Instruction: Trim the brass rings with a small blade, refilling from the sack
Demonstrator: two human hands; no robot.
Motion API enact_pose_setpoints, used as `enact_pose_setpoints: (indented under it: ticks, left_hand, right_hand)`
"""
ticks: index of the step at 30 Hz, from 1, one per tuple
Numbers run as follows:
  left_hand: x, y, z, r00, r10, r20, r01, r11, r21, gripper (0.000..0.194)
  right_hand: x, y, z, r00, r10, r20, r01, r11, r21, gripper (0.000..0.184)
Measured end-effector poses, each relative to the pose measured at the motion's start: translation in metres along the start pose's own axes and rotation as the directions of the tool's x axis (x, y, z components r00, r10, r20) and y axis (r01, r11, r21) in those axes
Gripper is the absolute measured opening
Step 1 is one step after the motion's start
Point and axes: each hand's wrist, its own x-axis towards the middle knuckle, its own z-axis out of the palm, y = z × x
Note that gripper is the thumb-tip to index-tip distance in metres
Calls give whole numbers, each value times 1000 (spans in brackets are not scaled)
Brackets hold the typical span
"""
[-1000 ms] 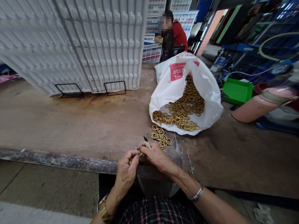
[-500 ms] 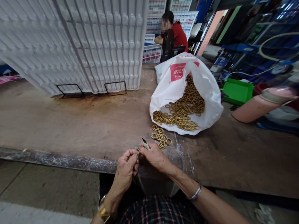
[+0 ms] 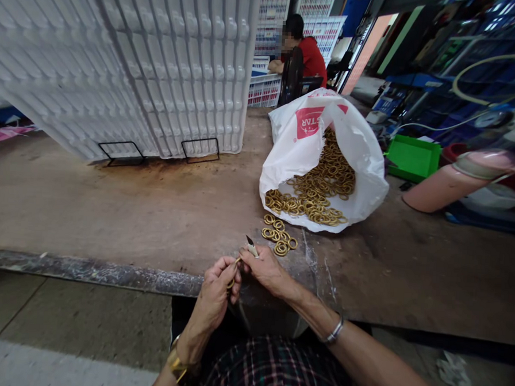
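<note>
Brass rings (image 3: 231,284) sit in the closed fingers of the left hand (image 3: 215,289), above the workbench's (image 3: 153,210) near edge. The right hand (image 3: 270,271), almost touching it, is curled around a small pointed blade (image 3: 252,247). Just beyond lies a loose cluster of rings (image 3: 280,235), beside the mouth of a white plastic sack (image 3: 280,162) holding many more.
</note>
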Motion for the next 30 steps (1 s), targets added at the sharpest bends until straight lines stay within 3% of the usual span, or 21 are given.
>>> enact_pose_setpoints:
  ticks: [12, 19, 30]
  left_hand:
    - [-1, -1, -3, 1000, 2, 6, -2, 997, -76, 27]
    - [-3, -4, -1, 998, 41, -55, -39, 999, 23, 30]
    - [-3, -3, -6, 999, 29, 35, -27, 998, -65, 22]
  right_hand:
    - [1, 6, 4, 1000, -25, -6, 25, 999, 29, 32]
    - [-5, -2, 5, 998, -58, 39, 58, 998, 15, 22]
    - [-4, 4, 4, 999, 20, 45, -24, 995, 94, 30]
